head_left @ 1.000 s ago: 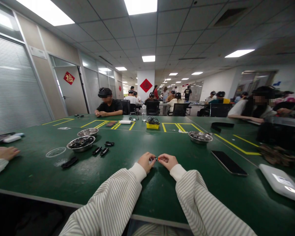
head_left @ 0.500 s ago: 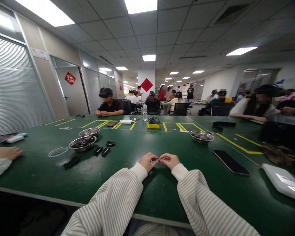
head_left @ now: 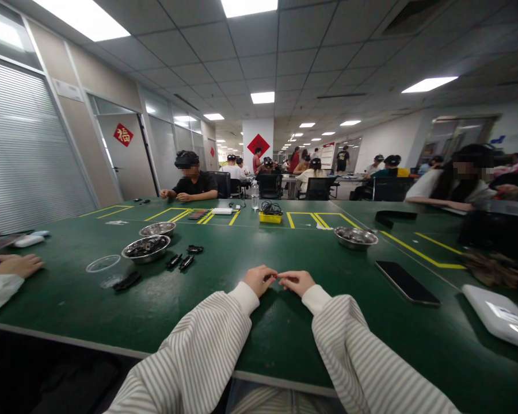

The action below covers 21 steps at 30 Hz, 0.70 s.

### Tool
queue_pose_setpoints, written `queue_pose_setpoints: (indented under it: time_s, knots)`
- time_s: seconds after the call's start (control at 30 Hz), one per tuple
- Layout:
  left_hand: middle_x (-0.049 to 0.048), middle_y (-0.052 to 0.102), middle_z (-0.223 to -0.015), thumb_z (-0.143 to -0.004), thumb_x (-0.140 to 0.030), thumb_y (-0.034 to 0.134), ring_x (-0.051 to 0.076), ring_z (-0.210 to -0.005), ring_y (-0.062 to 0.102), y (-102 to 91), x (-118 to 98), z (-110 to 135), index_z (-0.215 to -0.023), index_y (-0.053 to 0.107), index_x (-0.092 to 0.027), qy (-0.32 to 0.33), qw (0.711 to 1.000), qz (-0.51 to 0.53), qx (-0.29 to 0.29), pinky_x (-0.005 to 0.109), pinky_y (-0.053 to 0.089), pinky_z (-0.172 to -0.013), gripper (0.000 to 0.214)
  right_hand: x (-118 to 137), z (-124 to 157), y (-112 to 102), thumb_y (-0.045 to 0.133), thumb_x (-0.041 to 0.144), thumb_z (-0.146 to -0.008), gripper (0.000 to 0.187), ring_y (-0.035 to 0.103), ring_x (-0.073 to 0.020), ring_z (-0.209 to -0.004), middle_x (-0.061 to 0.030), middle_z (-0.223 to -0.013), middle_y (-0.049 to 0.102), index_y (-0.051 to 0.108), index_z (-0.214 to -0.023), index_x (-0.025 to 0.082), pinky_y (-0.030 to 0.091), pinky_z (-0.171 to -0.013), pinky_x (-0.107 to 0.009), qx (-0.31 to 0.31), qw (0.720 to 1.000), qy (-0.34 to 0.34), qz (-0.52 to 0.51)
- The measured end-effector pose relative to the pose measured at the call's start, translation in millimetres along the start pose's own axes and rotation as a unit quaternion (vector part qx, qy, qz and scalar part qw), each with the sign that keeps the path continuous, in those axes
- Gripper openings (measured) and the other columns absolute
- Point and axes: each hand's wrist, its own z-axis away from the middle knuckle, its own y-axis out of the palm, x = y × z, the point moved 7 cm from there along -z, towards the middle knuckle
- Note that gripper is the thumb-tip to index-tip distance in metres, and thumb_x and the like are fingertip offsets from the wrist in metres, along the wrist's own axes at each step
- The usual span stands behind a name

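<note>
My left hand (head_left: 260, 280) and my right hand (head_left: 297, 282) meet at the fingertips just above the green table (head_left: 276, 339). Both sets of fingers are closed in a pinch; whatever small thing they hold is hidden by the fingers. Left of them, several black plastic parts (head_left: 186, 263) lie loose on the tabletop. Beyond those parts stands a metal bowl (head_left: 162, 259) full of similar black pieces, with another metal bowl (head_left: 172, 230) behind it.
A clear plastic cup (head_left: 111, 280) and a black part (head_left: 127, 282) lie at left, near another person's hand (head_left: 15, 266). To the right are a metal bowl (head_left: 356, 246), a phone (head_left: 408, 283) and a white device (head_left: 492, 310). A yellow box of cables (head_left: 270, 218) stands farther back.
The small orange-red piece seen between my fingertips is now hidden. My fingers have shifted slightly around it. The person across the table has moved their hands apart.
</note>
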Motion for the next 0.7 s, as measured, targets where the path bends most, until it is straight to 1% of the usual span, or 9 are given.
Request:
queue_pose_setpoints:
  time_s: [0.07,0.13,0.2,0.27,0.33,0.37,0.47,0.63,0.7]
  knots:
    - [0.0006,0.054,-0.073,-0.073,-0.024,0.044,0.009,-0.066,0.05,-7.8,17.7,-4.1,-0.084,0.057,-0.021,-0.024,0.998,-0.055,-0.004,0.019,0.039,-0.065,0.018,-0.1,0.2,0.8,0.047,0.023,-0.063,0.028,0.056,-0.0104,-0.05,-0.0054,-0.067,0.064,0.06,-0.086,0.012,0.047,-0.053,-0.024,0.006,1.0,0.002,0.01]
    - [0.002,0.054,-0.077,-0.073,-0.025,0.042,0.011,-0.069,0.051,-20.3,46.2,-6.3,-0.084,0.058,-0.021,-0.072,0.99,-0.118,-0.01,0.021,0.038,-0.065,0.019,-0.8,0.3,0.6,0.046,0.022,-0.063,0.028,0.055,-0.0101,-0.049,-0.006,-0.066,0.064,0.06,-0.084,0.011,0.047,-0.053,-0.023,0.005,1.0,0.008,0.023]
    - [0.0032,0.054,-0.081,-0.074,-0.025,0.041,0.012,-0.072,0.051,-35.6,81.9,-4.1,-0.085,0.057,-0.021,-0.142,0.975,-0.17,-0.016,0.022,0.038,-0.066,0.021,-2.2,0.3,0.0,0.045,0.022,-0.063,0.026,0.056,-0.0104,-0.05,-0.0064,-0.064,0.063,0.061,-0.081,0.01,0.047,-0.054,-0.023,0.004,0.999,0.017,0.033]
    - [0.0044,0.053,-0.083,-0.073,-0.025,0.041,0.014,-0.074,0.051,-48.0,116.5,2.4,-0.087,0.058,-0.021,-0.217,0.953,-0.21,-0.006,0.022,0.038,-0.066,0.022,-3.2,0.3,-0.2,0.046,0.023,-0.063,0.026,0.056,-0.0108,-0.05,-0.0064,-0.063,0.063,0.062,-0.079,0.01,0.047,-0.055,-0.024,0.004,0.999,0.023,0.04]
    - [0.0051,0.054,-0.084,-0.073,-0.025,0.041,0.015,-0.078,0.05,-55.6,141.3,9.5,-0.087,0.058,-0.022,-0.267,0.935,-0.235,0.009,0.022,0.038,-0.066,0.023,-3.5,0.3,-0.1,0.046,0.023,-0.063,0.025,0.056,-0.011,-0.051,-0.006,-0.063,0.063,0.062,-0.077,0.011,0.047,-0.055,-0.024,0.004,0.999,0.026,0.044]
    - [0.0051,0.053,-0.085,-0.073,-0.026,0.04,0.015,-0.08,0.05,-57.4,148.8,12.2,-0.088,0.058,-0.023,-0.28,0.929,-0.242,0.015,0.022,0.038,-0.066,0.023,-3.3,0.3,0.1,0.046,0.023,-0.063,0.025,0.056,-0.011,-0.051,-0.0057,-0.062,0.063,0.062,-0.077,0.011,0.047,-0.055,-0.024,0.005,0.999,0.026,0.045]
    - [0.0046,0.052,-0.088,-0.074,-0.028,0.039,0.016,-0.083,0.048,-56.7,156.8,15.2,-0.09,0.057,-0.027,-0.291,0.921,-0.256,0.027,0.022,0.038,-0.065,0.024,-1.8,0.5,0.5,0.046,0.023,-0.063,0.024,0.056,-0.0109,-0.051,-0.0049,-0.061,0.063,0.063,-0.075,0.012,0.047,-0.055,-0.024,0.008,0.998,0.025,0.051]
    - [0.0061,0.051,-0.088,-0.075,-0.029,0.035,0.018,-0.085,0.047,-51.7,152.1,14.8,-0.093,0.055,-0.029,-0.297,0.913,-0.276,0.045,0.025,0.038,-0.063,0.027,-1.6,0.5,0.3,0.046,0.023,-0.063,0.024,0.056,-0.0111,-0.051,-0.005,-0.062,0.063,0.063,-0.075,0.012,0.047,-0.056,-0.023,0.007,0.998,0.023,0.057]
    - [0.0071,0.051,-0.091,-0.075,-0.027,0.035,0.019,-0.086,0.047,-51.8,148.4,15.4,-0.099,0.05,-0.029,-0.307,0.908,-0.28,0.052,0.027,0.039,-0.064,0.029,-2.7,0.1,0.7,0.046,0.023,-0.063,0.024,0.057,-0.0111,-0.052,-0.0047,-0.062,0.063,0.063,-0.075,0.012,0.046,-0.056,-0.023,0.01,0.998,0.021,0.059]
